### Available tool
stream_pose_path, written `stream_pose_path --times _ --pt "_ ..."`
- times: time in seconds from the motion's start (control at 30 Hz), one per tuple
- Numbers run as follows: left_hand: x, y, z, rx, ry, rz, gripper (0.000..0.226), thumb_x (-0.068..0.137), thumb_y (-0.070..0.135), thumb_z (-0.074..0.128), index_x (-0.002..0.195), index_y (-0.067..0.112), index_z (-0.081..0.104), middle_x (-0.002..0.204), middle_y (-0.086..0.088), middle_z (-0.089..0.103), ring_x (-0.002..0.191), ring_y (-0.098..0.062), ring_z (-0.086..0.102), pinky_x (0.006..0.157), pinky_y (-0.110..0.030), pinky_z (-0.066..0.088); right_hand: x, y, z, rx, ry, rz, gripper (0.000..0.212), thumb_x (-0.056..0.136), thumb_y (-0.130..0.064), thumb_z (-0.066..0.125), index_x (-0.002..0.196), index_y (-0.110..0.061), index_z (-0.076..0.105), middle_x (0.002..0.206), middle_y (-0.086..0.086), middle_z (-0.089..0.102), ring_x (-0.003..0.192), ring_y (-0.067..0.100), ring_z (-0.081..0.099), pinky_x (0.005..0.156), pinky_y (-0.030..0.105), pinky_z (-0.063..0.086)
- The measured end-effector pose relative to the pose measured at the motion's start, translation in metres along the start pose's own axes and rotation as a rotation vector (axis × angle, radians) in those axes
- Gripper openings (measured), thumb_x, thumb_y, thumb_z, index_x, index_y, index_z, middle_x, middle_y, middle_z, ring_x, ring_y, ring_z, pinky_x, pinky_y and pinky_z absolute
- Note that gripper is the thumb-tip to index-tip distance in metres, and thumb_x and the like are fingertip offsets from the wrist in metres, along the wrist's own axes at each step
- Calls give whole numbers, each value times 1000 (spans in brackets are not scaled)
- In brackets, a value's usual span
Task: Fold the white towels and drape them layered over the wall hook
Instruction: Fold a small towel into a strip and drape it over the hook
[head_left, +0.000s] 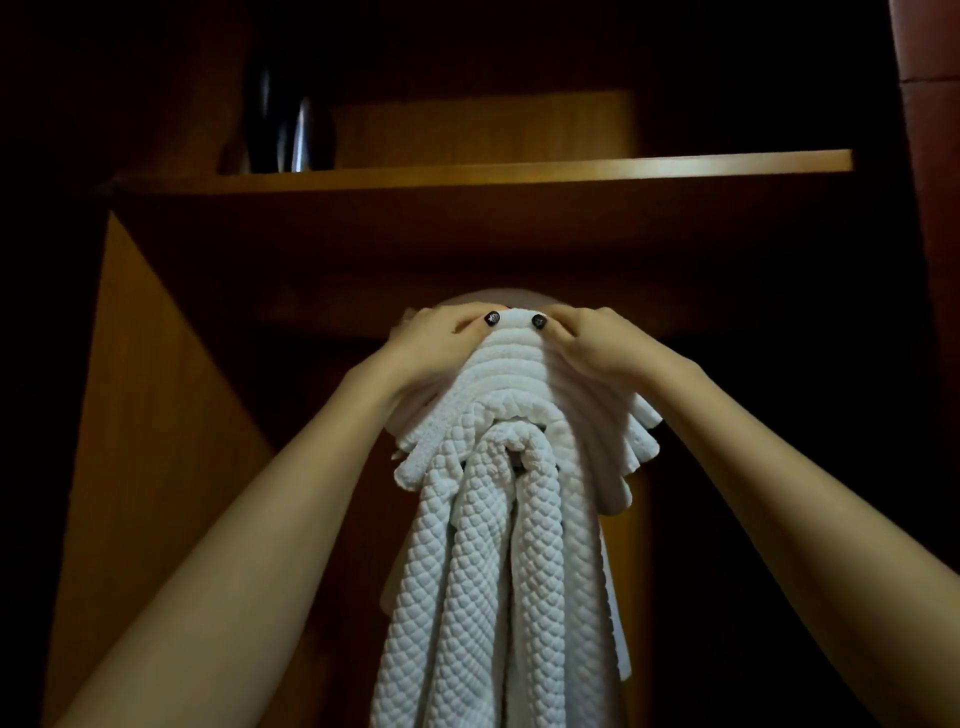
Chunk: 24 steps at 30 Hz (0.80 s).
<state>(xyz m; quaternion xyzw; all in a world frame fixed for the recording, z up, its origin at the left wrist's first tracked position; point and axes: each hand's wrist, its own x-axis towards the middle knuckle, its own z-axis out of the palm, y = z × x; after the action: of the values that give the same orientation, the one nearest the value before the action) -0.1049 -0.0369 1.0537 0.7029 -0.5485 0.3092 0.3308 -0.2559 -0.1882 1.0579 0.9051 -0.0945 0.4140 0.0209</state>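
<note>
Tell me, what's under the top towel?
A quilted towel hangs out from under the top towel, which the left hand and right hand grip. The hook is covered, so it cannot be seen.

Dim warm light, deep shadows, wide-angle edge distortion

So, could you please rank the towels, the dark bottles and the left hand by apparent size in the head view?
Largest: towels. Then dark bottles and left hand, alike; bottles sit farther, so unranked.
</note>
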Motion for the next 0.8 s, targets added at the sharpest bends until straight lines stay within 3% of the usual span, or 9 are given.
stream_pose_path --times 0.1,0.17,0.23,0.3,0.4,0.53,0.67,0.8 --pt "0 -2 3 -40 -21 4 37 104 46 31 135 43 51 139 17 54 133 -11 45 108 -27 21 1 -3 1 9 -6 29 42 106 -43 29 136 -23 52 131 7 62 122 29 53 84 31 35" --pt "-4 -1 3 -71 -29 33 38 104 42 32 138 37 50 141 16 51 134 -8 43 100 -21 22 -2 -6 -2 25 -10 38 44 105 -44 31 139 -25 50 136 6 59 127 28 51 88 31 34" --pt "-11 2 -1 -54 -36 62 40 104 38 35 142 30 47 145 10 48 135 -11 41 105 -24 28 -8 -9 -4 33 0 40 44 104 -44 34 142 -25 47 138 6 58 128 28 50 93 31 36" --pt "-19 5 -11 -25 -1 61 43 102 38 41 143 25 46 147 4 47 136 -16 41 113 -36 31 -16 -16 -5 2 9 63 49 102 -47 38 148 -27 39 147 6 49 135 30 43 106 40 34" --pt "-41 8 -38 85 124 63 48 96 47 44 140 28 48 144 3 50 135 -17 41 109 -44 36 -33 -38 -2 -62 85 77 55 100 -50 40 152 -34 29 160 -1 28 148 30 19 114 63 11" --pt "-93 7 -65 126 284 75 40 98 33 48 137 24 53 143 2 51 140 -19 34 114 -42 28 -67 -89 15 -17 267 -68 49 101 -40 44 148 -27 38 156 2 34 149 26 15 115 61 6" --pt "-169 -5 -91 376 163 55 43 100 35 46 142 27 47 150 5 42 146 -17 22 119 -47 16 -109 -154 48 88 171 -53 51 102 -36 44 150 -27 34 161 6 23 150 30 7 116 60 5" --pt "-269 -25 -117 410 134 16 43 100 35 46 142 23 47 150 0 43 146 -21 23 119 -50 15 -165 -218 88 202 105 -20 50 101 -33 45 150 -23 36 159 10 26 149 31 11 119 56 11"
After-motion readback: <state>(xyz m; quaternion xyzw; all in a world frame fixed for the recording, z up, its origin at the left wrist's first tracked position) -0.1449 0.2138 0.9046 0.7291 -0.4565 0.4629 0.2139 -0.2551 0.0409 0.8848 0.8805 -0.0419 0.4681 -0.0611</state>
